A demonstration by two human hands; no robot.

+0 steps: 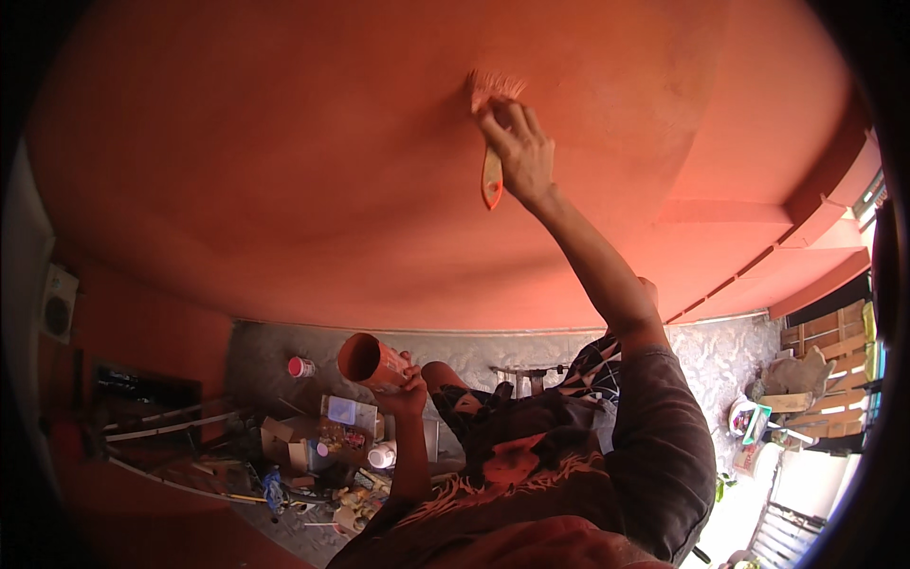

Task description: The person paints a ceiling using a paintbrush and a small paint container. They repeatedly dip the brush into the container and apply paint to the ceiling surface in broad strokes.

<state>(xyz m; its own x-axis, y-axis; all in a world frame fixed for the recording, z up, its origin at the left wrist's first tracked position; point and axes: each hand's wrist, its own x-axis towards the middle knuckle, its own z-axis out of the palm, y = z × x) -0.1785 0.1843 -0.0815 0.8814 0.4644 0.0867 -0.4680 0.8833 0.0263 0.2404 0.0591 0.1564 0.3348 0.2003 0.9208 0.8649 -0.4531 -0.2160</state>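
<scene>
My right hand (523, 150) is raised high and closed around a paintbrush (491, 178). The brush's wooden handle hangs below my fingers, and its spread, paint-coated bristles press against the orange-red wall (332, 171). Lower and to the left, my left hand (409, 387) grips an open paint container (374, 360) by its side. The container is smeared orange-red and tilted, its mouth toward the upper left; how much paint is inside cannot be seen. The wall around the brush looks mostly covered in orange-red, with slightly uneven shades.
On the floor at lower left lie a small red-and-white tub (300, 367), a cardboard box (282, 442), a white bucket (382, 455) and other clutter. An outdoor air-conditioner unit (60, 303) hangs far left. Wooden pallets (834, 360) stand at the right. A narrow ledge (806, 213) runs along the right wall.
</scene>
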